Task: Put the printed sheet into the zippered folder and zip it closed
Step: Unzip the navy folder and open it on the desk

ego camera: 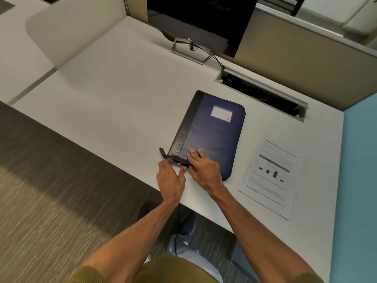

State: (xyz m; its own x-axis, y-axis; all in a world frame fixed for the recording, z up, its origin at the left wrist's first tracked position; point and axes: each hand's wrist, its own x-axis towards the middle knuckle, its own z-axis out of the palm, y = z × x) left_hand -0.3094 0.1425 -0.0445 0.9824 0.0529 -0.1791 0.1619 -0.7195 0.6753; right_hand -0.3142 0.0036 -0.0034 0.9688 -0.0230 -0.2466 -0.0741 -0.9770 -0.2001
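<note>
The navy-and-black zippered folder lies closed on the white tabletop, long axis running away. Both hands meet at its near-left corner — right hand pressing flat, left hand with fingers loosely spread beside the zipper, holding nothing — while the printed sheet waits just right.

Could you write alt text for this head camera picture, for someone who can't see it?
Seen from above, a person's left hand and right hand work at the near edge of a closed dark blue zippered folder on a white desk. A printed sheet lies flat to the folder's right, apart from it; a dark monitor stands behind.
</note>
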